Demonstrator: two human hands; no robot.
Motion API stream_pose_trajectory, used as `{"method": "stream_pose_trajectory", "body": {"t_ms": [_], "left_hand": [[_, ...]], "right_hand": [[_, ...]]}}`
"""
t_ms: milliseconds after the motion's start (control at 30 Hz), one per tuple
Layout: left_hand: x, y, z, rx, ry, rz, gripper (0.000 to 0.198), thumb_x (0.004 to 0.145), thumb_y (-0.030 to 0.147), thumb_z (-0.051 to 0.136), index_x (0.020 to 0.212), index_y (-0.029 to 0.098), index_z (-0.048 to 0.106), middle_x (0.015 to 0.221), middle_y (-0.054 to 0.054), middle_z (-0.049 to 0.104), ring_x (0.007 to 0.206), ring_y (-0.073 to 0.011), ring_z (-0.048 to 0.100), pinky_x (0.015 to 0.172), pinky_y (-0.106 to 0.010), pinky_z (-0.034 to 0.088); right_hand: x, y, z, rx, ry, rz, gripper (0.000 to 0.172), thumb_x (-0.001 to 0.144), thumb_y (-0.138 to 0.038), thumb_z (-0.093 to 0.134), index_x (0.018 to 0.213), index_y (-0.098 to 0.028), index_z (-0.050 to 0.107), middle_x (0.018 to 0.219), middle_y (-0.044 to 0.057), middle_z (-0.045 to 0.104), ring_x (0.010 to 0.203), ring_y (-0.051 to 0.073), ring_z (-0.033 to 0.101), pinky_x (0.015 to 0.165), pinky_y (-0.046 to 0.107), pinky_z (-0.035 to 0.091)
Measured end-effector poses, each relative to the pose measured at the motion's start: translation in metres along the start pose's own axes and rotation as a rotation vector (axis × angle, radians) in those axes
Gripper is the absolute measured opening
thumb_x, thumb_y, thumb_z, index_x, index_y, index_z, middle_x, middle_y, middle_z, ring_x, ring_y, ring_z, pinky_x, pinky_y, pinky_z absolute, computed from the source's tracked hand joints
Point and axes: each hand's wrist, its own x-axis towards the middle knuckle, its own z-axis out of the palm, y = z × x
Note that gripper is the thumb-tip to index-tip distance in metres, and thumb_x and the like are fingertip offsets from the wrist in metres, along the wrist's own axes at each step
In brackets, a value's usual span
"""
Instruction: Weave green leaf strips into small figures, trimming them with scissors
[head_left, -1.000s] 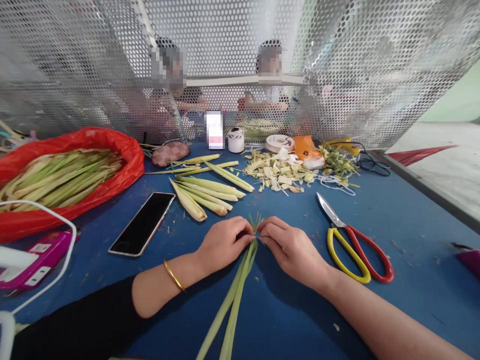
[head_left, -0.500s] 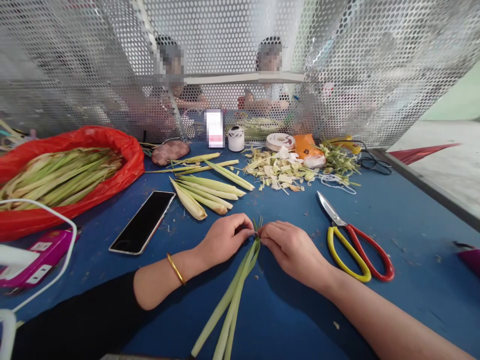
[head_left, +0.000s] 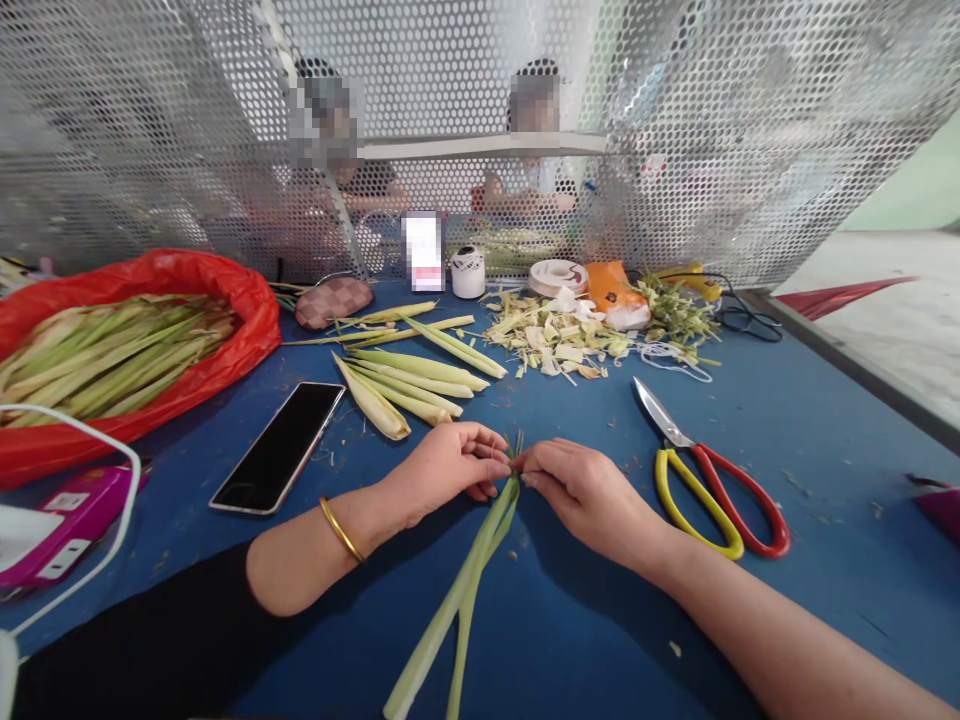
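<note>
Long pale-green leafy stalks (head_left: 461,585) lie in front of me, their narrow tips gathered at the top and their thick ends spreading toward the table's near edge. My left hand (head_left: 457,465) pinches at the gathered tips with thumb and forefinger, the other fingers loosely curled. From the other side my right hand (head_left: 577,495) pinches the same spot, its fingertips almost meeting the left ones. Any thin tie between the fingertips is too small to make out. Beyond my left hand lies a fan of peeled stalks (head_left: 412,380). Scissors (head_left: 697,470) with yellow and red handles rest right of my right hand.
A red plastic bag (head_left: 259,300) full of stalks stands at left. Near it lie a dark phone (head_left: 281,445) and a purple power strip (head_left: 82,530). Leaf scraps (head_left: 555,335), a tape roll (head_left: 559,278) and a white jar (head_left: 468,272) stand before the perforated screen; two people sit behind it.
My left hand has shifted slightly and its lower fingers have loosened and spread. The stalks' lower ends have closed up a little. Both hands stay at the tips.
</note>
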Motion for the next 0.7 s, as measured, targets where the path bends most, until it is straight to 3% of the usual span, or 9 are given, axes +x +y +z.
{"method": "stream_pose_trajectory", "body": {"t_ms": [133,300,467,567,633,700], "left_hand": [[-0.004,0.000,-0.001,0.192,0.043,0.021,0.014,0.073,0.017,0.067,0.088,0.016,0.066,0.071,0.002,0.065,0.057,-0.0119,0.061,0.054,-0.024,0.049],[-0.007,0.004,-0.008,0.888,0.154,0.390,0.014,0.084,0.024,0.060,0.081,0.021,0.073,0.078,-0.002,0.071,0.077,-0.0187,0.065,0.069,-0.029,0.044],[-0.009,0.017,-0.016,1.266,0.047,0.454,0.017,0.088,0.025,0.057,0.077,0.018,0.069,0.076,-0.003,0.069,0.076,-0.0207,0.063,0.063,-0.029,0.037],[-0.005,0.022,-0.017,1.191,-0.019,0.474,0.020,0.089,0.027,0.055,0.074,0.018,0.063,0.075,-0.002,0.067,0.074,-0.0187,0.061,0.060,-0.027,0.036],[-0.002,0.021,-0.015,0.983,-0.039,0.453,0.024,0.090,0.031,0.052,0.071,0.018,0.059,0.070,0.000,0.064,0.069,-0.0161,0.060,0.059,-0.025,0.038],[0.001,0.016,-0.010,0.694,-0.050,0.344,0.026,0.091,0.035,0.049,0.071,0.019,0.056,0.062,0.002,0.060,0.056,-0.0126,0.055,0.054,-0.023,0.040]], "right_hand": [[0.000,0.000,0.000,0.005,-0.007,0.005,0.018,0.092,-0.010,0.047,0.083,-0.021,0.058,0.090,0.005,0.069,0.085,0.019,0.062,0.073,0.029,0.046],[0.001,0.001,-0.001,0.005,-0.014,0.013,0.019,0.091,-0.009,0.047,0.089,-0.021,0.061,0.094,0.005,0.070,0.089,0.019,0.063,0.076,0.030,0.048],[0.000,0.002,-0.001,0.007,-0.017,0.008,0.020,0.091,-0.008,0.047,0.091,-0.021,0.062,0.095,0.004,0.071,0.091,0.019,0.064,0.078,0.030,0.048],[0.000,0.002,-0.001,0.003,-0.019,0.009,0.020,0.091,-0.008,0.047,0.091,-0.021,0.062,0.094,0.005,0.070,0.090,0.019,0.064,0.077,0.030,0.048],[0.000,0.002,-0.002,0.000,-0.018,0.008,0.020,0.091,-0.009,0.047,0.089,-0.021,0.062,0.091,0.005,0.070,0.087,0.019,0.063,0.076,0.029,0.048],[0.001,0.002,-0.003,0.001,-0.023,0.003,0.020,0.091,-0.008,0.047,0.088,-0.020,0.062,0.088,0.005,0.069,0.085,0.018,0.063,0.075,0.029,0.047]]}}
